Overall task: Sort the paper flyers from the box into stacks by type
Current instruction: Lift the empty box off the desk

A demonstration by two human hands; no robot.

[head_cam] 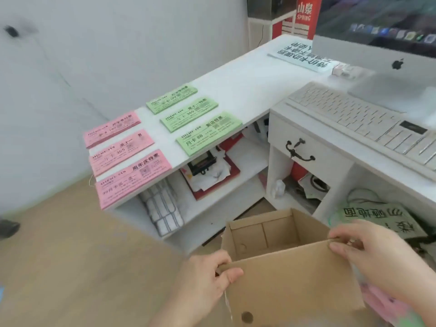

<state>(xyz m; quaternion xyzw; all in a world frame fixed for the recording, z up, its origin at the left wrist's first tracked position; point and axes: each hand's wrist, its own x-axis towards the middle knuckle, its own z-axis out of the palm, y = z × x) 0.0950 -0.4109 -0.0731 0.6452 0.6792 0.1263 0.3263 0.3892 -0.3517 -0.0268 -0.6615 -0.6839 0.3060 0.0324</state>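
Observation:
I hold a brown cardboard box (290, 284) low in front of me, above the floor. My left hand (207, 277) grips the near rim at its left corner. My right hand (368, 253) pinches the same rim at its right corner. The box's inside shows only bare cardboard. On the white counter (240, 90) lie three pink flyer stacks: far (112, 129), middle (121, 152) and near (133, 178). To their right lie three green flyer stacks: far (171, 99), middle (188, 114) and near (208, 133). Pink and green paper (387, 305) shows blurred beneath my right wrist.
A white keyboard (363, 123) and a computer screen (377, 43) stand on the desk at right, above a drawer (299, 147). A printed white sheet (302, 56) lies at the counter's far end. Shelves under the counter hold a folded cloth (162, 208) and red-backed papers (212, 175). Wooden floor lies at left.

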